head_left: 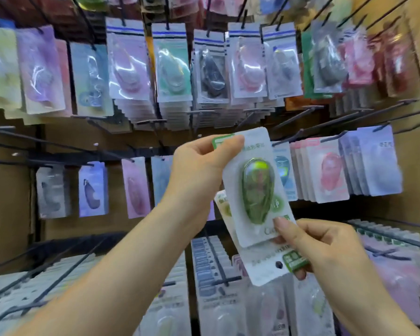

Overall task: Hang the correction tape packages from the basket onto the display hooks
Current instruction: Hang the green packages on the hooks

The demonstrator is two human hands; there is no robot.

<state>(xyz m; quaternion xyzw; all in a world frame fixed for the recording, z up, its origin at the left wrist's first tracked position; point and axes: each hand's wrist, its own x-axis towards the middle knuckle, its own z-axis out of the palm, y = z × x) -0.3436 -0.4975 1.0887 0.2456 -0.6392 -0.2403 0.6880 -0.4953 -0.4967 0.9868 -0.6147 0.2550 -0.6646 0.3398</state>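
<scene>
Green correction tape package (255, 190) is mid-scene, tilted, held off the rack. My left hand (199, 170) pinches its top-left corner. My right hand (325, 248) grips a second package (267, 265) just behind and below, thumb on the front one's lower edge. Bare hook (298, 116) beyond, hanging packages (172, 66) farther up.

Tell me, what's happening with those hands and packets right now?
Left hand pinches top of the green correction tape package. Right hand grips its bottom plus a second package behind. Neither hung yet; nothing blocks the hooks.
</scene>
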